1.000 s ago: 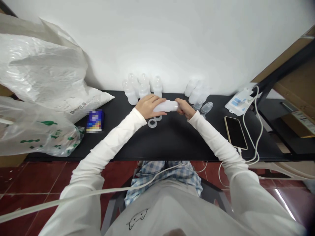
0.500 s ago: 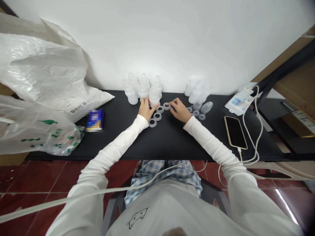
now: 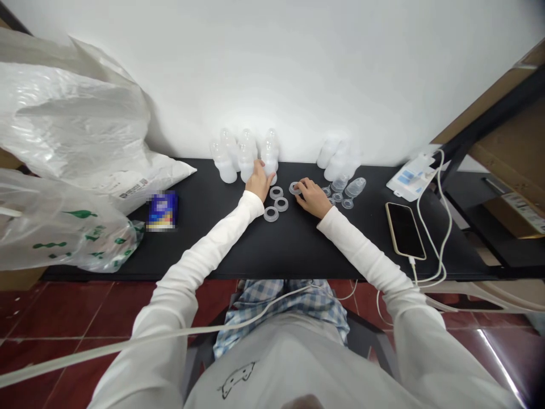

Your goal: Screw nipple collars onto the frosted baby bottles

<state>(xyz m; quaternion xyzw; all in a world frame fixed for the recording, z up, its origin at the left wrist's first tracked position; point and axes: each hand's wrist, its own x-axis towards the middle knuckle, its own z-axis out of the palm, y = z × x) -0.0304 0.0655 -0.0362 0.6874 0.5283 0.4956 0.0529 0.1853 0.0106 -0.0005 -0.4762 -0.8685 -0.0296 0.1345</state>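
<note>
My left hand (image 3: 257, 182) is at the foot of a translucent white baby bottle (image 3: 269, 157), thumb and fingers around its lower part. The bottle stands upright with a clear domed top, beside several similar bottles (image 3: 224, 163) on the left. My right hand (image 3: 312, 196) has its fingertips closed on a translucent collar ring (image 3: 293, 187) lying on the table. Between the hands lie three more rings (image 3: 281, 204). Right of my right hand are clear nipples (image 3: 355, 187) and small flat-rimmed clear pieces (image 3: 348, 203).
White bottles (image 3: 338, 161) stand against the wall at the right back. A phone (image 3: 405, 231) with a white cable and a blue-white package (image 3: 411, 177) lie on the black table (image 3: 238, 250). Plastic bags (image 3: 85, 125) and a blue packet (image 3: 163, 210) are at the left.
The bottle at my left hand has moved back among the others, and my left hand has shifted slightly right. The rings have slid right, now bunched closer, and my right hand is lower over its ring.
</note>
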